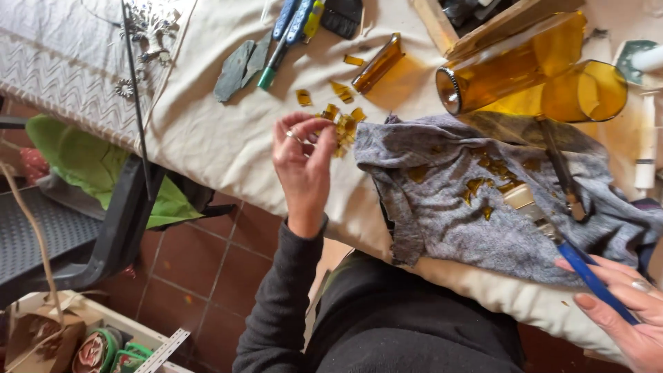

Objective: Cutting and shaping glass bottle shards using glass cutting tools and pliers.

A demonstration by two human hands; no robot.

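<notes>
Cloth (pixel 483 221), grey and limp, lies over the table edge (pixel 228 138), strewn with amber glass chips; it will slide and spill if tugged. Right hand (pixel 625 314) is closed on a light, stiff blue-handled brush (pixel 545 221), held well back. Left hand (pixel 302 162) pinches small glass shards (pixel 342 128) beside the cloth: brittle, sharp-edged, best taken by flat faces.

glossy amber glass shards (pixel 343 126), matt grey cloth (pixel 483 214)

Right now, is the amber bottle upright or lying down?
Lying down: the amber bottle rests on its side on the table, neck opening facing left.
</notes>
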